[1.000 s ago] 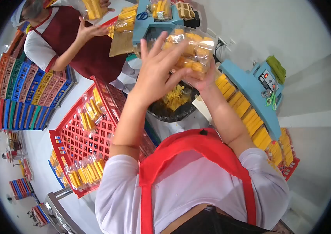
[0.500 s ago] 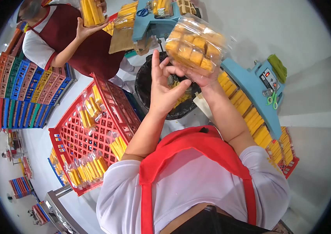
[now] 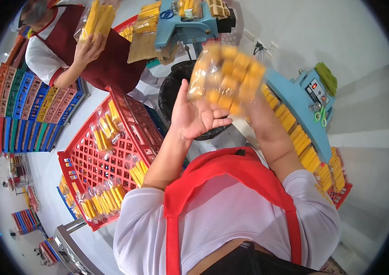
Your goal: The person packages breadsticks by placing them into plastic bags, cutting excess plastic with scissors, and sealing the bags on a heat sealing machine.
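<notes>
A clear plastic bag of stubby yellow-orange sticks (image 3: 233, 82) is held up in front of me, tilted, its contents blurred by motion. Behind its lower right side is my right hand (image 3: 255, 104), closed on the bag, with most of the fingers covered. My left hand (image 3: 199, 117) is palm up with its fingers spread, just below the bag's lower left edge. I cannot tell whether those fingers touch the plastic. Below both hands stands a bin with a black liner (image 3: 169, 94).
A red crate (image 3: 116, 158) with bagged yellow sticks tilts at left. A blue sealing machine (image 3: 290, 98) with green scissors (image 3: 320, 117) stands at right over rows of yellow sticks (image 3: 302, 144). Another blue machine (image 3: 176, 30) is ahead. A co-worker (image 3: 98, 59) holds a bag of sticks (image 3: 96, 20).
The bag has turned more upright and shifted slightly downward. My left hand has opened out, palm up, beneath it. The co-worker's bag and hand have moved left.
</notes>
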A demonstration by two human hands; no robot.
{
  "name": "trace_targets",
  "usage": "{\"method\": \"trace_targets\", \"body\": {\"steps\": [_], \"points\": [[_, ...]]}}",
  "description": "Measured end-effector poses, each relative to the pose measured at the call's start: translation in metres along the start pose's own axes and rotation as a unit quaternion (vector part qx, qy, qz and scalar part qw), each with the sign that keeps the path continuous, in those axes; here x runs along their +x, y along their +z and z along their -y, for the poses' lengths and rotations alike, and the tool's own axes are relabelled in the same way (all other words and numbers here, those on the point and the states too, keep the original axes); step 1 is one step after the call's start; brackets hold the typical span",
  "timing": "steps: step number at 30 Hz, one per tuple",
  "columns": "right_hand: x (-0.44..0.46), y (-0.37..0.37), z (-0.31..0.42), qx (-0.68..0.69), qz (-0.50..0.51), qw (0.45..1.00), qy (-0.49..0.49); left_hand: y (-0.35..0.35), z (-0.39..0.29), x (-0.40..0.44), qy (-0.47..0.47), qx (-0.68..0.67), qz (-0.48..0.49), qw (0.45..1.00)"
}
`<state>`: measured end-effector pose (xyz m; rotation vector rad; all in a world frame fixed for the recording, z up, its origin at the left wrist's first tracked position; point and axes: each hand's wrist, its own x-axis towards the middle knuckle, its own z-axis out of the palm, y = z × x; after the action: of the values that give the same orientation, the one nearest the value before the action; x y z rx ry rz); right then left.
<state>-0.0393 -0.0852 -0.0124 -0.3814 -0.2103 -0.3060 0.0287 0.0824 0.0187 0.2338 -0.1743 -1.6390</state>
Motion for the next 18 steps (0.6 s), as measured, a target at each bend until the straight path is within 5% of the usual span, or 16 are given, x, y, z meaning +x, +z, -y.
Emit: {"method": "trace_targets", "body": {"steps": [2, 3, 4, 6, 7, 8, 10, 12, 14, 18], "points": [[-0.002, 0.004, 0.0, -0.013, 0.028, 0.999, 0.04, 0.0, 0.001, 0.001, 0.077, -0.131, -0.009, 0.988], [-0.003, 0.015, 0.001, -0.157, 0.053, 0.985, 0.039, -0.01, 0.005, 0.0, 0.079, -0.132, -0.009, 0.988], [-0.003, 0.026, 0.003, -0.296, 0.075, 0.951, 0.038, -0.02, 0.011, -0.003, 0.191, 0.22, -0.112, 0.95], [0.001, 0.056, 0.01, -0.352, 0.109, 0.928, 0.053, -0.028, 0.012, -0.008, 0.271, 0.538, -0.201, 0.773], [-0.005, 0.072, 0.007, -0.449, 0.016, 0.893, 0.008, -0.013, 0.005, -0.016, 0.221, 0.303, -0.14, 0.916], [-0.012, 0.08, 0.002, -0.538, -0.077, 0.839, -0.036, -0.005, 0.0, -0.021, 0.156, 0.044, -0.068, 0.985], [-0.021, 0.069, -0.015, -0.544, -0.114, 0.83, -0.036, -0.026, -0.002, -0.015, 0.179, 0.141, -0.044, 0.973], [-0.028, 0.051, -0.041, -0.306, -0.217, 0.927, 0.023, -0.059, 0.007, -0.011, 0.167, 0.248, -0.142, 0.944], [-0.029, -0.023, -0.055, -0.157, -0.258, 0.932, 0.201, -0.124, 0.01, -0.012, 0.02, 0.031, -0.179, 0.983], [-0.038, -0.029, -0.066, -0.084, -0.335, 0.911, 0.227, -0.122, 0.021, -0.017, 0.0, 0.002, -0.23, 0.973]]}}
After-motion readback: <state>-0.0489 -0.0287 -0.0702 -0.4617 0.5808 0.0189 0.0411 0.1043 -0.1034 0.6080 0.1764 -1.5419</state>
